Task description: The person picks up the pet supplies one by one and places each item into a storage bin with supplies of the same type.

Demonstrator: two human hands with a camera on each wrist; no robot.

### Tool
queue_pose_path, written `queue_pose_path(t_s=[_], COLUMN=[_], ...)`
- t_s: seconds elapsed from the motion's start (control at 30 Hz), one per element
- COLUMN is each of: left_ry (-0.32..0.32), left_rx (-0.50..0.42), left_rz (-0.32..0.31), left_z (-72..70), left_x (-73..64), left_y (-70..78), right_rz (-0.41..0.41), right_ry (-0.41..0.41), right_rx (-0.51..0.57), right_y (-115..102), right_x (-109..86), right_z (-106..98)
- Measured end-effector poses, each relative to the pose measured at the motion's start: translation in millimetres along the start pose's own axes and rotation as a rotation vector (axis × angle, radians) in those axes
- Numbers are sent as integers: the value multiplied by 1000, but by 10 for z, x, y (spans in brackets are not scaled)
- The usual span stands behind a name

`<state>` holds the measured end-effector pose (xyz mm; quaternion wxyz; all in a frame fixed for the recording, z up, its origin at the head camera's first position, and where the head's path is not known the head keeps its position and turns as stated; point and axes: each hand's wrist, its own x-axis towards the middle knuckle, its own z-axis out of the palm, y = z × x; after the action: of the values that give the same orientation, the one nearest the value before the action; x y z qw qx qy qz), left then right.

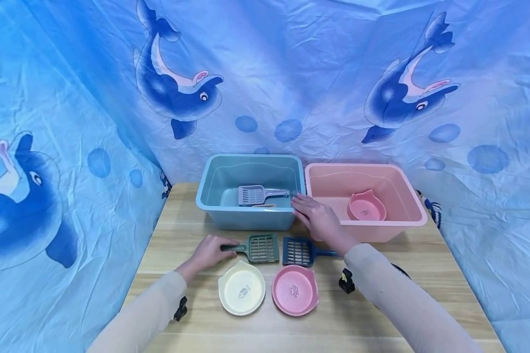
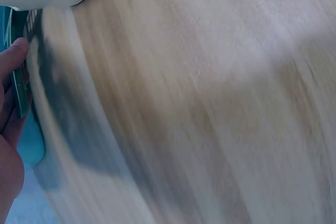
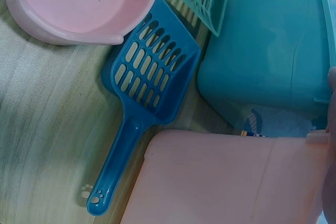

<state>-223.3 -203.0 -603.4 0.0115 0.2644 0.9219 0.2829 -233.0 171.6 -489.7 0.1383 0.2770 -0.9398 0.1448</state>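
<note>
In the head view my left hand (image 1: 207,253) grips the handle of a green slotted litter scoop (image 1: 262,248), which lies on the wooden table. The left wrist view shows the thumb and fingers around that green handle (image 2: 20,90). My right hand (image 1: 321,219) reaches to the front right corner of a blue tub (image 1: 247,219), its fingers fairly straight at the rim. Inside this tub is a pale lilac litter scoop (image 1: 251,195), with a thin pinkish-brown thing partly hidden by the front wall. Below the right hand lies a dark blue litter scoop (image 3: 149,72).
To the right stands a pink tub (image 1: 388,223) holding a pink cat-eared bowl (image 1: 366,206). Nearer on the table (image 1: 194,323) sit a cream bowl (image 1: 242,288) and a pink bowl (image 1: 295,291). A blue dolphin-print curtain (image 1: 265,73) hangs behind and at both sides.
</note>
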Motion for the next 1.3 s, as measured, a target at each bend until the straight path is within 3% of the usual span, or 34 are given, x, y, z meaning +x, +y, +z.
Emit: queue_pose_path(t_s=[0.37, 0.7, 1.07, 1.3], left_ry=[-6, -3, 11, 46], left_rx=[63, 103, 159, 160], left_rz=[48, 172, 280, 314], left_z=[-339, -735, -1270, -1634], left_x=[7, -60, -174, -109], left_y=[94, 265, 648, 871], right_rz=[4, 3, -16, 12], right_ry=[-23, -22, -9, -41], right_rx=[-12, 3, 16, 33], right_y=[-21, -45, -37, -65], right_x=[9, 9, -26, -26], right_z=[-23, -47, -45, -64])
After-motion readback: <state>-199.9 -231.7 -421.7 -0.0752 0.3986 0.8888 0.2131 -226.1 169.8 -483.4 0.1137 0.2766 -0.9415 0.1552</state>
